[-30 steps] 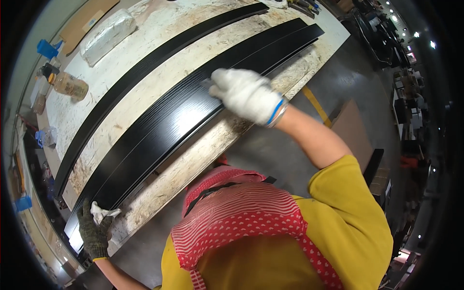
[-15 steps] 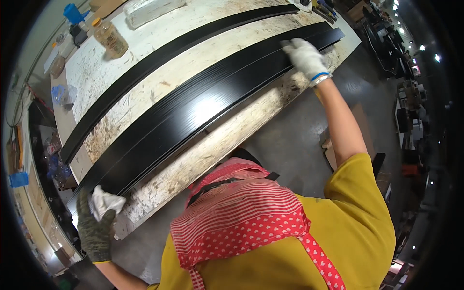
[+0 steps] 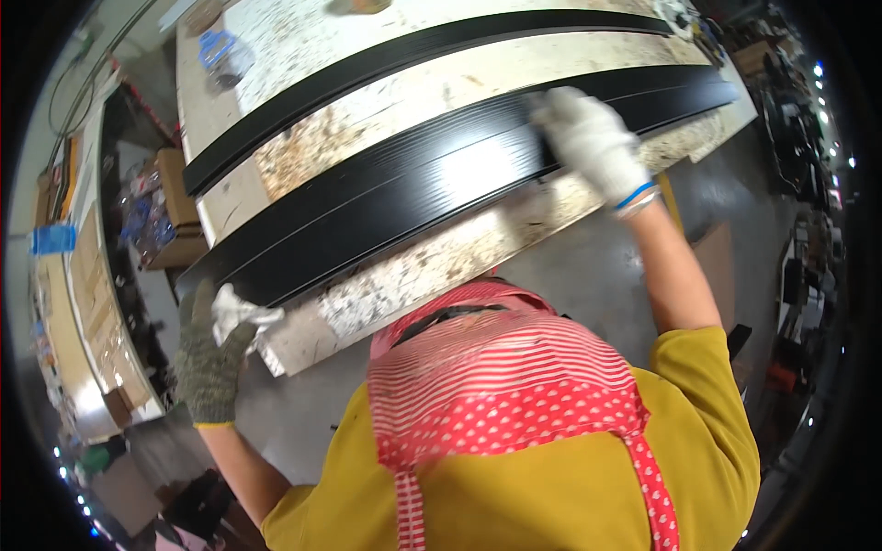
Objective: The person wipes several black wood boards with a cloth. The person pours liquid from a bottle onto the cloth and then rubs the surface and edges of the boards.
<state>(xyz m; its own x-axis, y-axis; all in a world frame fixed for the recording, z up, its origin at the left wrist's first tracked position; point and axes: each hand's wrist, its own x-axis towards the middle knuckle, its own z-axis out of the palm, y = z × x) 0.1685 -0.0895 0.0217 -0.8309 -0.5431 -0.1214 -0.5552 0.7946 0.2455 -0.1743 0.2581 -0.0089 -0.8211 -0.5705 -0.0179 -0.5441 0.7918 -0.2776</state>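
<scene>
A long black grooved board (image 3: pixel 386 188) lies lengthwise on the worktable. At its left end is my left hand (image 3: pixel 209 363) in a dark green knitted glove, with a crumpled white cloth (image 3: pixel 241 314) between thumb and fingers. My right hand (image 3: pixel 597 142), in a white glove with a blue cuff, is over the right half of the board. Its fingers are bent together at the board's surface, and motion smears their tips. Whatever they hold is hidden.
Beyond the board, a narrower black strip (image 3: pixel 423 60) lies on the stained white worktable (image 3: pixel 377 298). A clear and blue plastic item (image 3: pixel 220 57) sits at the far left. Left of the table stands a cardboard box (image 3: pixel 179 193); tools (image 3: pixel 707 41) lie at the far right corner.
My view has shifted, so the table sits farther right in it. My right hand has slid leftward along the board, toward its middle. My left hand stays at the left end with the cloth.
</scene>
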